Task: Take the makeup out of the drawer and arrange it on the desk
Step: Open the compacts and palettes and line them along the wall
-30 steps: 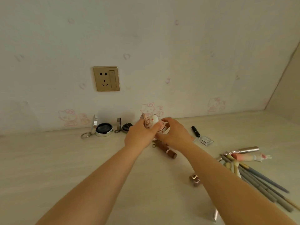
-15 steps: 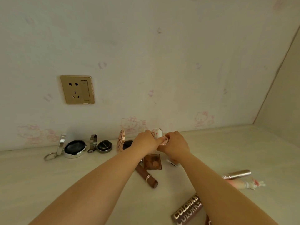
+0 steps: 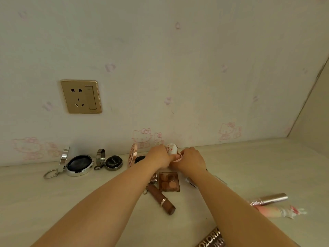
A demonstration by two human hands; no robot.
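both hands, left hand (image 3: pixel 157 157) and right hand (image 3: pixel 190 160), pinch a small pink compact (image 3: pixel 172 152) with its lid raised, on the desk (image 3: pixel 53 202) just behind a brown eyeshadow palette (image 3: pixel 168 181).

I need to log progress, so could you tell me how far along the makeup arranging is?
Three open compacts stand in a row by the wall: a large silver compact, a small dark compact and a rose-gold compact. The left hand and right hand hold a white patterned compact there. The brown tube, palette and pink tube lie loose. The drawer is out of view.
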